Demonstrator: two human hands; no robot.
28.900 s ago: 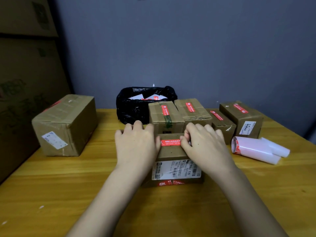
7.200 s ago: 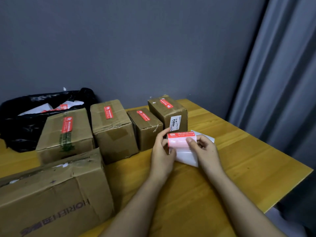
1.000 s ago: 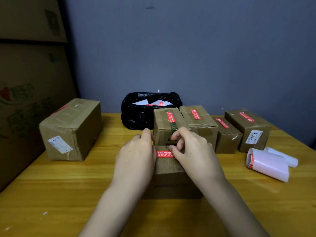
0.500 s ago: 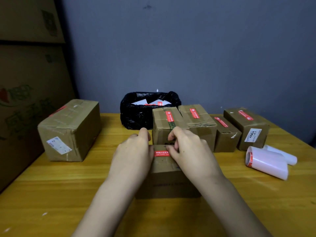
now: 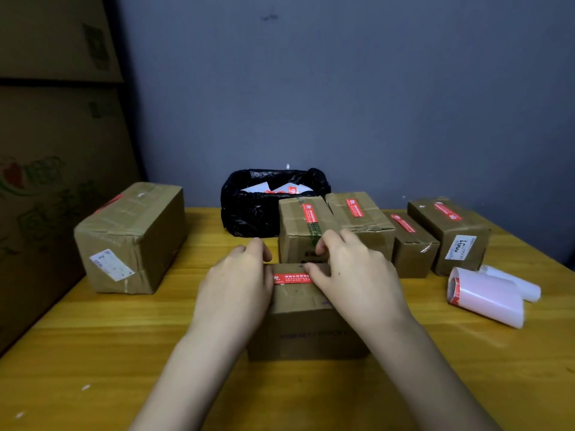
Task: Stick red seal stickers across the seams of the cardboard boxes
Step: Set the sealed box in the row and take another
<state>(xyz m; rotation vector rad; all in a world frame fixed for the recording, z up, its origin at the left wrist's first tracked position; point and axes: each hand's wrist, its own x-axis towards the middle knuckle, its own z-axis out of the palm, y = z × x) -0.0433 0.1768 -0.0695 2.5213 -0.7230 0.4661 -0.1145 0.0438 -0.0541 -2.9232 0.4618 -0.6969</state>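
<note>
One black bag (image 5: 249,209) holds white backing scraps (image 5: 273,189).

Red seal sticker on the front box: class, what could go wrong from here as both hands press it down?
1. The red seal sticker lies near the far edge of the front box; pressed unevenly by the left hand and right hand, it might wrinkle.
2. The neighbouring box sits close behind; fingers may nudge it.
</note>
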